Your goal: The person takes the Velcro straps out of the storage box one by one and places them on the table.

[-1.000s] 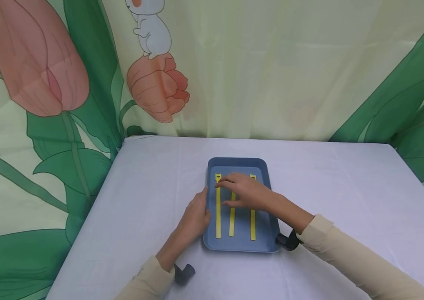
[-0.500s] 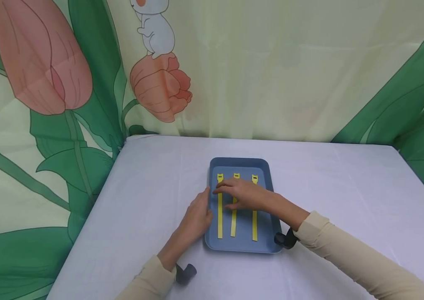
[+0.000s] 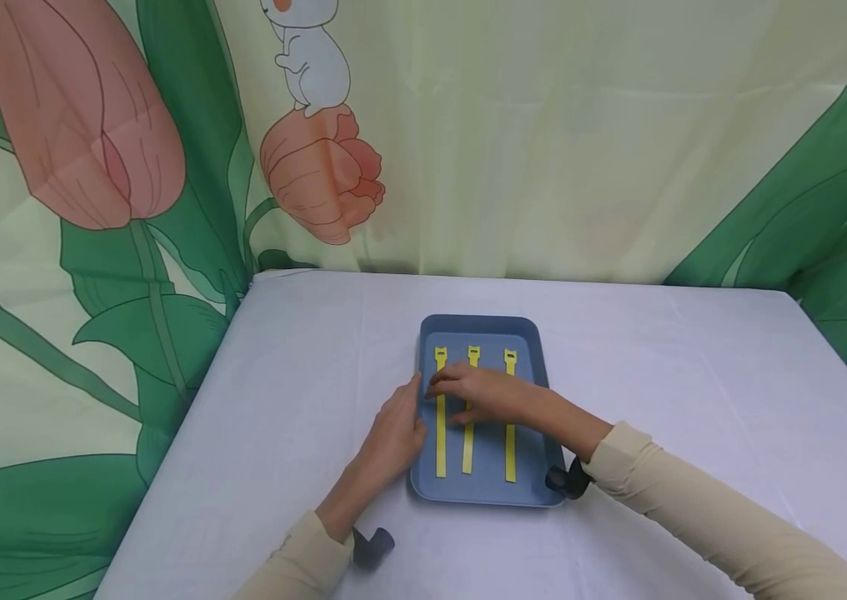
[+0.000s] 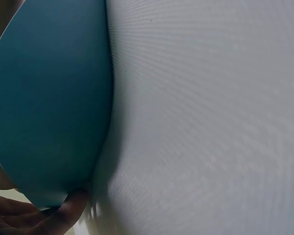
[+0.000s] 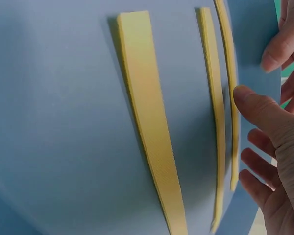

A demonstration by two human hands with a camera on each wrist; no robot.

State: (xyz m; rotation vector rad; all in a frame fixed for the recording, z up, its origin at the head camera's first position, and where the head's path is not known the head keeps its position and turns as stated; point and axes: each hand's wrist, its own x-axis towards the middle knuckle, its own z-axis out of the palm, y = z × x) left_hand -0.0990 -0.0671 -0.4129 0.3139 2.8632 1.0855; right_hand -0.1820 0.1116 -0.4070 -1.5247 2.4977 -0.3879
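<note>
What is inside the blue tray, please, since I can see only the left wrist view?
Observer: Three yellow cable straps lie side by side, lengthwise, in the blue tray.
Operator: Thank you; which way do their heads face?
Observer: The slotted heads lie toward the tray's far end, away from the person.
Operator: And where is the right hand?
Observer: The right hand is over the straps; whether it touches any is unclear.

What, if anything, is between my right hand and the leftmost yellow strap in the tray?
Nothing visible. Your right hand is over the leftmost strap, which lies in the tray. The middle strap and right strap lie below the hand, out of the way, and your left hand holds the tray's left edge.
</note>
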